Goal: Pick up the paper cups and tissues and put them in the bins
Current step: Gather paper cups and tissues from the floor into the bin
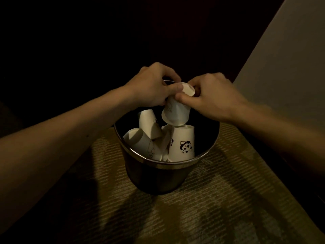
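Left hand [154,85] and right hand [211,97] pinching one inverted paper cup [175,110] — each grip curled at its base, cup above dark bin [154,178], other cups [182,143] piled inside, bin on carpet [211,199]

- The single head view looks forward and steeply down from the person's head.
- It sits close above the bin [154,178] on the carpeted floor [219,199].

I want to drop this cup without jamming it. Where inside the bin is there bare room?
Free: the dark gap between the panda cup and the bin's right wall, and a narrower one between the leaning cup and the left wall. Crowded: the middle and near side, piled with cups.
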A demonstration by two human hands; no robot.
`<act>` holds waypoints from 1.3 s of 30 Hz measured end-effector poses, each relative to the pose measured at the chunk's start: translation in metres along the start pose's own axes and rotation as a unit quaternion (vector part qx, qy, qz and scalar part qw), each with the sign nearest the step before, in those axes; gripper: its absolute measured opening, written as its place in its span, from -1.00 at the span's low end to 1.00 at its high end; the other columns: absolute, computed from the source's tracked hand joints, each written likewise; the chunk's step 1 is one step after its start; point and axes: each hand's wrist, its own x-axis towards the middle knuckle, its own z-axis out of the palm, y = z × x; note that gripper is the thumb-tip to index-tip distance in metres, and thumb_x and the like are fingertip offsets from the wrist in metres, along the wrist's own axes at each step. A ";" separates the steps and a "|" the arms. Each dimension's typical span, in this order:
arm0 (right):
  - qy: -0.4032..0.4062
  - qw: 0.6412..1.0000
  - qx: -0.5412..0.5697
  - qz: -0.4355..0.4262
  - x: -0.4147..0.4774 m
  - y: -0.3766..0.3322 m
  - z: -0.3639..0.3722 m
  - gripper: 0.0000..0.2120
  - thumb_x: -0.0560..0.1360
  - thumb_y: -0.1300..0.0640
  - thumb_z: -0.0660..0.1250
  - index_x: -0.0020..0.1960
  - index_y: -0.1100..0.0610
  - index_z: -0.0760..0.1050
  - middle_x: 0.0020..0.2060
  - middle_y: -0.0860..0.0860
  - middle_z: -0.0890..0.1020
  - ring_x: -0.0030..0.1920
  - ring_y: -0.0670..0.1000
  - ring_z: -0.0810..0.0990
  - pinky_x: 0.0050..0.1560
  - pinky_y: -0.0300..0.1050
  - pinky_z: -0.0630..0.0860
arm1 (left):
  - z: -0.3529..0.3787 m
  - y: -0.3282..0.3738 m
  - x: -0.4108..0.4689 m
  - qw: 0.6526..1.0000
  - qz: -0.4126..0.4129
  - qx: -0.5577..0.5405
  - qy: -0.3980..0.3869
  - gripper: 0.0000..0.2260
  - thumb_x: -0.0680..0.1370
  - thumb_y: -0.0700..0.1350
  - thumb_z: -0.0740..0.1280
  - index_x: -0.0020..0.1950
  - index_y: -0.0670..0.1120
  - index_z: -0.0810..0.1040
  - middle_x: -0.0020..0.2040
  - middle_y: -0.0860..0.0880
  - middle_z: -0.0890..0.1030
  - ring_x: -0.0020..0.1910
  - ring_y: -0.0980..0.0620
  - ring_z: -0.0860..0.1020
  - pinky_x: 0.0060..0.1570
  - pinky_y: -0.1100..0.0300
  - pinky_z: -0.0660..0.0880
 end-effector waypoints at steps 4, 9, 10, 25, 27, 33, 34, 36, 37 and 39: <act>-0.036 0.998 -0.053 0.016 0.000 0.008 0.023 -0.55 0.50 -0.24 0.30 0.19 0.08 0.50 -0.09 0.02 0.59 -0.14 0.01 0.57 -0.15 -0.02 0.56 | 0.013 -0.011 0.008 0.998 0.023 0.058 -0.003 -0.75 0.55 -0.02 0.38 0.23 0.01 0.56 -0.03 0.00 0.65 -0.17 0.22 0.59 -0.17 0.29 0.58; -0.076 0.994 -0.078 0.021 -0.005 0.011 0.032 -0.53 0.51 -0.23 0.28 0.24 0.09 0.48 0.01 0.06 0.60 -0.05 0.05 0.57 -0.02 0.04 0.57 | 0.021 -0.022 0.009 0.995 0.036 0.086 -0.033 -0.73 0.54 -0.08 0.40 0.24 0.01 0.55 -0.16 0.14 0.60 -0.30 0.32 0.53 -0.37 0.48 0.45; -0.077 0.994 -0.069 0.017 -0.006 0.011 0.030 -0.54 0.53 -0.22 0.28 0.25 0.09 0.49 0.02 0.06 0.60 -0.05 0.04 0.57 -0.02 0.03 0.56 | 0.020 -0.021 0.010 0.995 0.035 0.088 -0.044 -0.75 0.55 -0.06 0.39 0.23 0.03 0.55 -0.18 0.17 0.57 -0.29 0.31 0.55 -0.36 0.47 0.46; -0.054 0.950 0.160 0.263 -0.315 0.113 -0.150 -0.91 0.44 0.02 0.40 -0.07 -0.05 0.55 -0.30 -0.04 0.62 -0.38 -0.14 0.52 -0.27 -0.02 0.53 | 0.115 0.283 -0.020 0.901 0.398 0.122 -0.124 -0.66 0.46 0.27 0.30 -0.29 0.02 0.52 -0.38 0.18 0.56 -0.39 0.24 0.52 -0.56 0.31 0.31; -0.107 0.928 0.175 0.311 -0.393 0.130 -0.185 -0.82 0.49 0.05 0.40 0.09 -0.06 0.56 -0.11 -0.11 0.64 -0.18 -0.17 0.61 -0.14 -0.16 0.58 | 0.155 0.350 -0.053 0.855 0.476 0.119 -0.171 -0.68 0.42 0.31 0.25 -0.25 0.08 0.50 -0.31 0.24 0.56 -0.34 0.28 0.51 -0.47 0.26 0.30; -0.023 0.832 0.178 0.524 -0.624 0.127 -0.240 -0.83 0.45 -0.22 0.36 -0.04 -0.17 0.52 -0.17 -0.24 0.61 -0.19 -0.20 0.58 -0.21 -0.32 0.49 | 0.299 0.482 -0.198 0.698 0.645 0.140 -0.278 -0.67 0.48 0.29 0.17 -0.30 0.08 0.35 -0.41 0.11 0.39 -0.39 0.18 0.41 -0.44 0.23 0.32; 0.015 0.815 0.182 0.550 -0.660 0.122 -0.237 -0.85 0.45 -0.18 0.38 -0.09 -0.13 0.53 -0.22 -0.19 0.62 -0.24 -0.18 0.57 -0.24 -0.30 0.49 | 0.323 0.497 -0.222 0.679 0.656 0.134 -0.300 -0.68 0.47 0.30 0.14 -0.28 0.08 0.36 -0.39 0.11 0.40 -0.36 0.18 0.41 -0.42 0.25 0.30; 0.091 0.771 0.193 0.600 -0.731 0.109 -0.226 -0.88 0.46 -0.11 0.40 -0.10 -0.09 0.54 -0.25 -0.12 0.62 -0.28 -0.16 0.56 -0.26 -0.24 0.50 | 0.370 0.522 -0.271 0.644 0.670 0.125 -0.348 -0.70 0.49 0.29 0.17 -0.23 0.09 0.41 -0.36 0.12 0.43 -0.34 0.20 0.41 -0.41 0.27 0.28; 0.123 0.747 0.198 0.622 -0.763 0.102 -0.217 -0.88 0.46 -0.11 0.41 -0.09 -0.10 0.54 -0.23 -0.11 0.62 -0.25 -0.13 0.57 -0.24 -0.22 0.53 | 0.394 0.531 -0.296 0.628 0.673 0.120 -0.372 -0.72 0.51 0.27 0.20 -0.22 0.09 0.42 -0.35 0.13 0.45 -0.33 0.20 0.42 -0.40 0.26 0.28; 0.172 0.708 0.199 0.655 -0.817 0.092 -0.196 -0.85 0.43 -0.15 0.40 -0.06 -0.14 0.54 -0.16 -0.15 0.61 -0.20 -0.13 0.58 -0.20 -0.24 0.55 | 0.437 0.541 -0.340 0.611 0.669 0.104 -0.410 -0.74 0.52 0.23 0.25 -0.22 0.07 0.44 -0.33 0.13 0.45 -0.30 0.18 0.42 -0.36 0.21 0.30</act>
